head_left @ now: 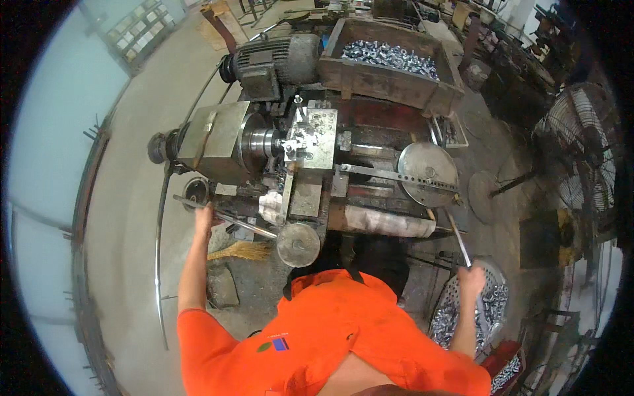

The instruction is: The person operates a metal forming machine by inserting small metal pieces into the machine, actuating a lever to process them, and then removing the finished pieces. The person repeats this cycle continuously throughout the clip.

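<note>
Seemingly for leverage, the left hand [204,215] curls its fingers round a metal rod [247,227] angling from the small disc [298,244], while the right hand [471,278] grips a silver bar [458,239] near the large wheel [419,160]

The left hand [204,216] is gripping a metal rod [249,227] that is running to a round metal disc [298,245], while the right hand [471,280] is holding a metal lever [457,239] near a basket [494,270] of small metal parts [449,325]. Beyond the hands a machine [319,148] is standing, with a motor [277,63] and a wooden box [389,87] of shiny pieces [389,57] sitting behind it, and a fan [580,146] is standing to the right
</note>
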`<state>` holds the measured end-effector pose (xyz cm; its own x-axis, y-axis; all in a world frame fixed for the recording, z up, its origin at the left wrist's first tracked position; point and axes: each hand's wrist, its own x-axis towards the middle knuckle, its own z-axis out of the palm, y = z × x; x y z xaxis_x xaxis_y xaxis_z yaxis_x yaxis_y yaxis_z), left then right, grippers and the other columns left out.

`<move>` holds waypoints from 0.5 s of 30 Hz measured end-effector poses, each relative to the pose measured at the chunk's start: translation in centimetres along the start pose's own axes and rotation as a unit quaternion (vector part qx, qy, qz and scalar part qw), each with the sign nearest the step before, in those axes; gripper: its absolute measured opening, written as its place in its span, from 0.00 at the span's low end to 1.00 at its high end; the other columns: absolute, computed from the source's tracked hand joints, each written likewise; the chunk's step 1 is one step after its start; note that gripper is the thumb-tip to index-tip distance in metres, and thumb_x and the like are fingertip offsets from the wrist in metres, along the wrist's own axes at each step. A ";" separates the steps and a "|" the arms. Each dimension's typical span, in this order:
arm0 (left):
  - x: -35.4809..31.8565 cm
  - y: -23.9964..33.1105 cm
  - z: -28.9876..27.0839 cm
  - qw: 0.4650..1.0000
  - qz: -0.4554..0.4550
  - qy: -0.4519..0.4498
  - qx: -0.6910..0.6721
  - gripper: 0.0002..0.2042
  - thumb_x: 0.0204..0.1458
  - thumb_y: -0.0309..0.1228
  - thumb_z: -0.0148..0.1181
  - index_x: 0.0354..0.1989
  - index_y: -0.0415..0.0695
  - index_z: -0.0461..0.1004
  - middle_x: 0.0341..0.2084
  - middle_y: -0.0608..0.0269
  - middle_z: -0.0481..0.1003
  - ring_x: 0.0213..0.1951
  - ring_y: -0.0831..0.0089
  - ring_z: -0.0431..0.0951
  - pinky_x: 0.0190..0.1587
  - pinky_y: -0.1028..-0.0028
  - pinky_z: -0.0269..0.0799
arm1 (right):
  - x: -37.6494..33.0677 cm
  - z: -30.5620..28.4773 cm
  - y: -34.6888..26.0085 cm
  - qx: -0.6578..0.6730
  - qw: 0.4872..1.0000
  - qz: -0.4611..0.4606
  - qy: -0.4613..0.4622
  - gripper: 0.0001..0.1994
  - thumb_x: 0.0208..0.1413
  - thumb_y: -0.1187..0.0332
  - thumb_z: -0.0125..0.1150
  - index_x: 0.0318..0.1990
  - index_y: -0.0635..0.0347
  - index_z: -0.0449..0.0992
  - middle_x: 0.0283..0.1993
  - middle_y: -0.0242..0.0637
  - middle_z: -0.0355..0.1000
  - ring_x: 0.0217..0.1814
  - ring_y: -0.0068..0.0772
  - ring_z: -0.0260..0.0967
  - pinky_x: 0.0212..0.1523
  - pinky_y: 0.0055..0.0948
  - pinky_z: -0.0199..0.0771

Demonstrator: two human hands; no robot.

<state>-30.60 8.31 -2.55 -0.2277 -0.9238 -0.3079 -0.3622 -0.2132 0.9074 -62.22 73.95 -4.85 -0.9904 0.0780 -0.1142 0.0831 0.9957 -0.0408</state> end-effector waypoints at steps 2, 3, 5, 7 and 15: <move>1.1 -1.1 -0.5 1.000 0.012 -0.011 0.009 0.11 0.51 0.33 0.49 0.29 0.35 0.66 0.18 0.59 0.69 0.16 0.69 0.72 0.16 0.70 0.76 | 5.4 0.1 2.7 -0.069 0.988 -0.092 0.099 0.16 0.37 0.62 0.56 0.36 0.58 0.73 0.33 0.48 0.72 0.35 0.53 0.69 0.34 0.45 0.69; 1.1 -1.1 0.3 1.000 0.019 -0.013 0.003 0.11 0.51 0.33 0.48 0.31 0.34 0.66 0.18 0.59 0.69 0.16 0.69 0.73 0.16 0.70 0.76 | 8.4 0.1 3.6 -0.087 0.988 -0.084 0.096 0.17 0.37 0.63 0.57 0.38 0.58 0.72 0.37 0.47 0.71 0.38 0.51 0.69 0.37 0.43 0.68; 1.1 -1.5 0.2 0.999 0.016 -0.030 -0.010 0.12 0.52 0.34 0.49 0.34 0.35 0.65 0.21 0.58 0.70 0.18 0.68 0.74 0.19 0.69 0.77 | 12.3 -0.6 2.5 -0.109 0.978 -0.078 0.162 0.20 0.36 0.65 0.57 0.41 0.60 0.71 0.41 0.45 0.70 0.41 0.47 0.68 0.42 0.42 0.67; 1.0 -1.6 -0.5 0.998 -0.001 -0.065 -0.024 0.15 0.53 0.37 0.51 0.38 0.36 0.65 0.24 0.57 0.71 0.22 0.67 0.75 0.24 0.66 0.78 | 13.8 -1.5 0.2 -0.098 0.972 -0.061 0.207 0.24 0.35 0.65 0.58 0.46 0.62 0.69 0.44 0.45 0.68 0.46 0.47 0.66 0.48 0.43 0.64; 5.6 -13.4 -5.6 0.950 0.090 -0.043 0.297 0.24 0.48 0.43 0.58 0.47 0.36 0.68 0.30 0.50 0.77 0.33 0.61 0.78 0.36 0.67 0.71 | 4.0 2.9 -7.0 0.163 0.914 -0.224 0.296 0.37 0.32 0.68 0.58 0.58 0.60 0.60 0.62 0.49 0.54 0.61 0.53 0.54 0.60 0.43 0.54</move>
<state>-21.96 4.26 -14.85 -0.3984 -0.8930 -0.2093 -0.7510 0.1866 0.6334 -66.47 67.19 -7.91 -0.8119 -0.2240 0.5391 -0.4116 0.8745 -0.2566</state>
